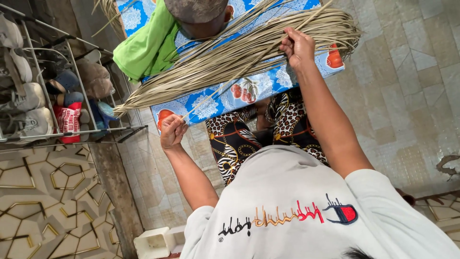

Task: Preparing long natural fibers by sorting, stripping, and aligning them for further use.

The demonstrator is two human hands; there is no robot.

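Observation:
A thick bundle of dried, pale straw-coloured leaf strips (239,57) lies across a table covered with a blue flowered cloth (268,86). My right hand (298,48) is closed near the bundle's far end, pinching one thin strip (230,84) among the others. That strip runs diagonally down to my left hand (172,131), which is a fist gripping its lower end just off the table's near corner. The strip looks taut between both hands. My legs in leopard-print trousers (239,139) are under the table edge.
A green cloth (146,43) and a brown rounded cap-like thing (196,9) sit at the table's far side. A metal shoe rack (52,129) with several shoes stands at the left. A white plastic box (153,242) is on the tiled floor.

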